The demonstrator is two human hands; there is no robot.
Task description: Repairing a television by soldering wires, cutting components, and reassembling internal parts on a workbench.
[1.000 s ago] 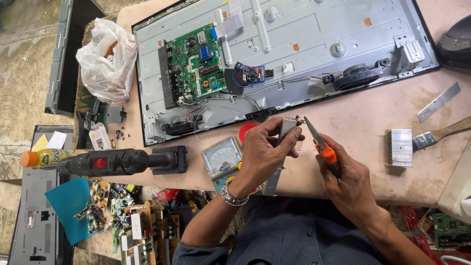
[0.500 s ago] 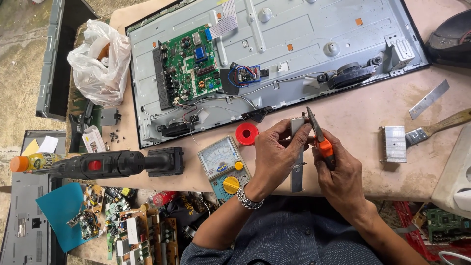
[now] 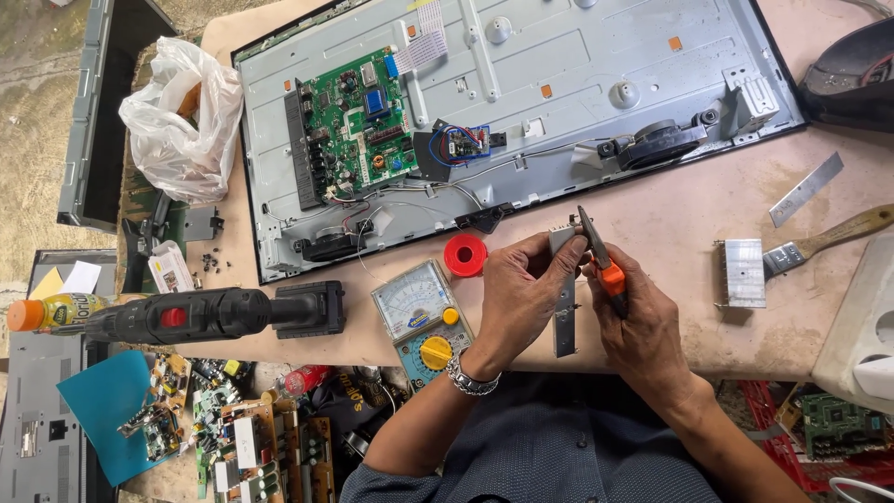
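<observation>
Cluttered pinkish worktable, concrete floor

At the middle of the bench, the left hand grips a narrow grey metal strip held upright, while the right hand presses orange-handled pliers against the strip's top end. At nine o'clock from the hands lie an analogue multimeter and a red solder spool; farther that way rests a black cordless drill. At twelve o'clock lies an opened television chassis with its green circuit board.
</observation>
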